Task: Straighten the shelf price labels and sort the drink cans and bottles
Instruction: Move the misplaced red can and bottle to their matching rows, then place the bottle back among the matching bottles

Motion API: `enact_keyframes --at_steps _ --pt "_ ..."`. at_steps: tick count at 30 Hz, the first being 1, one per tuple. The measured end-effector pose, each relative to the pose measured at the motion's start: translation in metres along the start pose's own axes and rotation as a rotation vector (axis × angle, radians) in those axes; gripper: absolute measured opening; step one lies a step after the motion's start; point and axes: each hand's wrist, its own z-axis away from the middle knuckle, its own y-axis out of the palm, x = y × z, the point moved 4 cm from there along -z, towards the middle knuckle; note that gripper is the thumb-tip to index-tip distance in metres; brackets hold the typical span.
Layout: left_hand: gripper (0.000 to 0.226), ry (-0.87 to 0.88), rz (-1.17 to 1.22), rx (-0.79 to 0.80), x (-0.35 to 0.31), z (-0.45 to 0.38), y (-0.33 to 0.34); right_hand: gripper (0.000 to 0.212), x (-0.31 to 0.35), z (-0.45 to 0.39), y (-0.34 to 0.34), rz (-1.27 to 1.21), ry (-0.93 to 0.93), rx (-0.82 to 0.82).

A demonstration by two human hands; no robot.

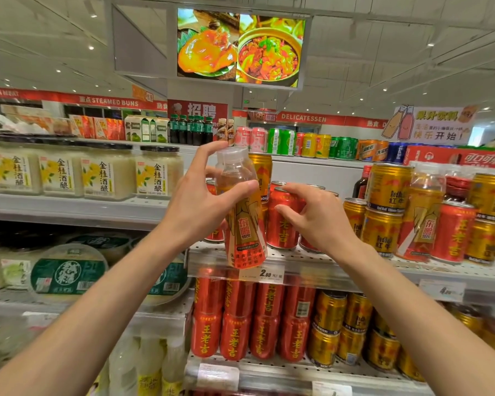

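**Bottle held ahead of the red cans on the middle shelf**

Where the perforated middle shelf [312, 260] carries mixed stock, red cans stand at its left end, and gold cans [380, 232], another bottle of the same kind [420, 212] and further red cans are mingled to the right. A price label [262, 273] sits in the rail at the shelf's front edge, directly beneath the held bottle; whether it lies straight cannot be told. The bottle [240, 212], clear-capped with an orange-and-gold wrap, is lifted clear of the shelf, its long axis near upright with the cap tipped slightly left. The left hand [200, 207] is closed around its upper half, thumb across the front and index finger raised behind the cap. The right hand [317, 215] lies just right of the bottle, fingers curled loosely over the top of the nearest red can [282, 221]; a firm grip there cannot be confirmed. The matching bottle stands well to the right, nearer the right hand, so sorting probably requires carrying the held bottle rightward across the red cans.
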Motion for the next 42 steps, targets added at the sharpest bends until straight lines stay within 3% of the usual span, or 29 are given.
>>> enact_keyframes --at_steps 5,8,14,17,20,24,30,42 --pt "0.075 -0.002 0.036 -0.016 0.001 0.003 -0.002 0.03 0.006 0.017 -0.012 -0.133 0.018 -0.134" --pt "0.071 -0.005 0.086 -0.031 0.003 0.006 -0.004 0.026 0.018 0.042 -0.008 -0.306 0.046 -0.074" --pt "0.062 -0.047 0.222 -0.025 0.009 0.022 0.002 0.077 0.031 0.076 0.017 -0.416 0.141 0.243" --pt "0.056 -0.072 0.302 -0.012 0.016 0.034 0.006 0.088 0.033 0.088 0.02 -0.407 0.176 0.308" --pt "0.053 -0.092 0.386 -0.01 0.024 0.047 0.012 0.085 0.033 0.103 0.026 -0.459 0.224 0.381" --pt "0.054 -0.128 0.433 0.004 0.031 0.067 0.027 0.07 0.022 0.127 0.025 -0.534 0.267 0.356" --pt "0.054 -0.171 0.468 0.113 0.016 0.093 0.071 0.069 -0.011 0.169 0.002 -0.535 0.368 0.331" --pt "0.052 -0.184 0.519 0.238 -0.098 0.135 0.218 0.073 -0.131 0.251 -0.135 -0.468 0.459 0.256"
